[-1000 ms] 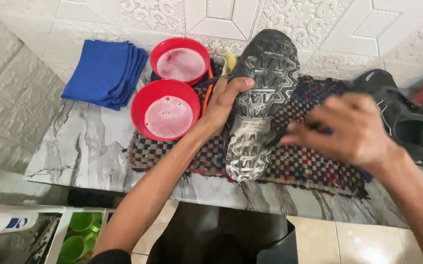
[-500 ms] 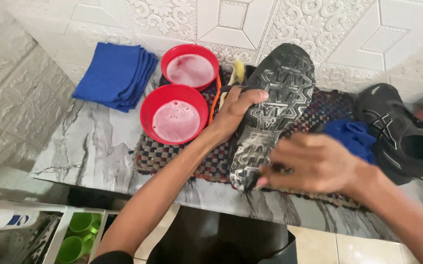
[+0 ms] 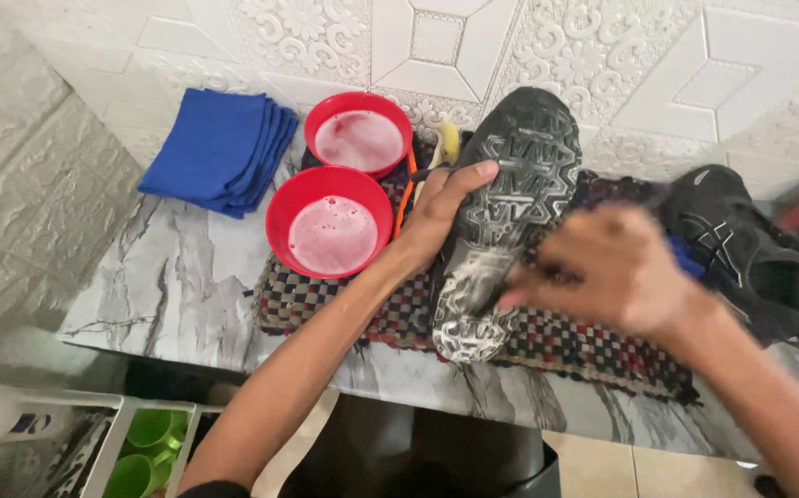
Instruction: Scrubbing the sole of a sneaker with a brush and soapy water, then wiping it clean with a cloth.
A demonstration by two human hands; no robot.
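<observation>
The black shoe (image 3: 506, 221) lay sole up on a checked woven mat (image 3: 584, 337) on the marble tabletop (image 3: 169, 286). The left hand (image 3: 436, 217) was clamped on the shoe's side, thumb across the sole. The right hand (image 3: 616, 267) was blurry and sat just beside the soapy heel; its fingers were closed on something small that I could not make out. Two red bowls (image 3: 330, 221) of foamy water stood near the left hand. A second black shoe (image 3: 750, 254) lay behind the right hand.
</observation>
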